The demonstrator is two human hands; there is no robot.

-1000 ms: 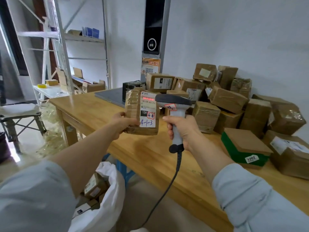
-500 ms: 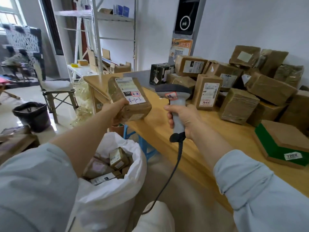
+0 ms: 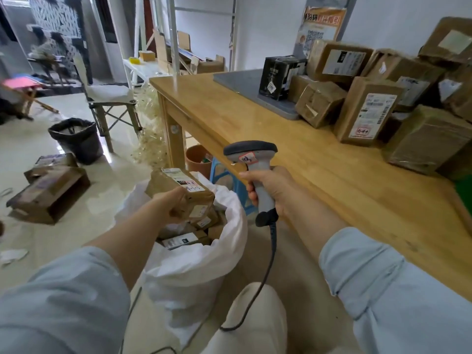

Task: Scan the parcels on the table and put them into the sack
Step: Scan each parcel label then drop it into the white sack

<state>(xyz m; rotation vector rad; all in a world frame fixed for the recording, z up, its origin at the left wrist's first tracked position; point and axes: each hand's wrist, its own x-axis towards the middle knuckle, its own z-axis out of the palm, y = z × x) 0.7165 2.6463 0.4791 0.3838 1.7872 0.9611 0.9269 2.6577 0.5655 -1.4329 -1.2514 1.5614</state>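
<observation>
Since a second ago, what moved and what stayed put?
The left hand carried the parcel from in front of the scanner down and left to the sack's mouth, still gripping it. The right hand still holds the scanner; the boxes on the table stayed.

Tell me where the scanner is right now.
Centre of the head view: the right hand grips the scanner beside the table edge, just right of the white sack.

parcel (image 3: 194, 198) lbl: handwritten "4-1-", blurry | table box lbls (image 3: 371, 112): unreadable

parcel (image 3: 180, 194) above sack (image 3: 194, 267), left of table (image 3: 319, 175)
</observation>
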